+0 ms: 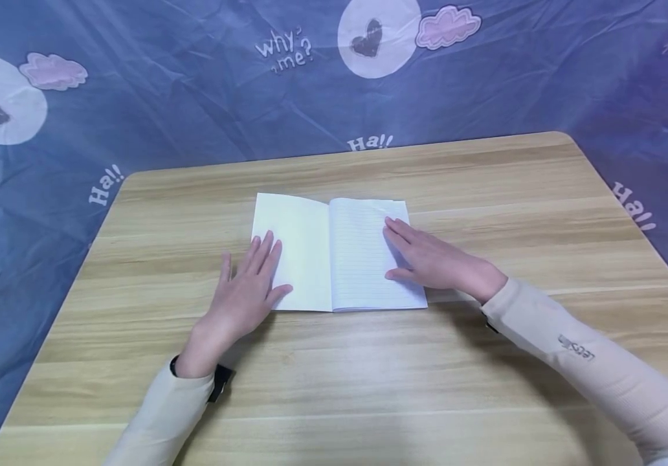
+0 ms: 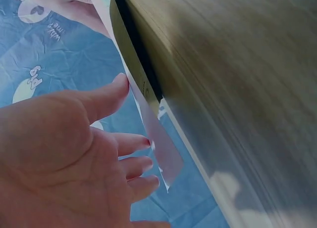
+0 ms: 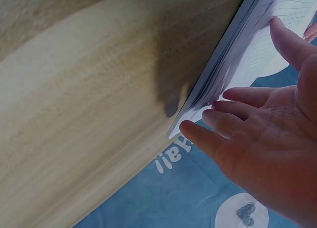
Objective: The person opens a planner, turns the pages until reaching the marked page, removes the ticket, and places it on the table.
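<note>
An open notebook (image 1: 307, 259) lies on the wooden table, its left side blank and its right page (image 1: 360, 259) ruled with lines. My left hand (image 1: 244, 299) rests on the blank side near its outer edge, fingers spread. In the left wrist view, the thumb and fingertips of the left hand (image 2: 64, 144) touch the thin blank leaf, which stands slightly off the table. On the ruled page's outer part lies my right hand (image 1: 433, 259), fingers straight. The right wrist view shows the right hand (image 3: 262, 114) with fingertips along the stacked pages (image 3: 223, 69).
The light wooden table (image 1: 340, 375) has rounded far corners. Behind it and along both sides hangs a blue cloth (image 1: 194, 84) printed with hearts, clouds and words. Cream sleeves (image 1: 578, 356) cover both forearms, and a black strap (image 1: 220, 382) shows at the left wrist.
</note>
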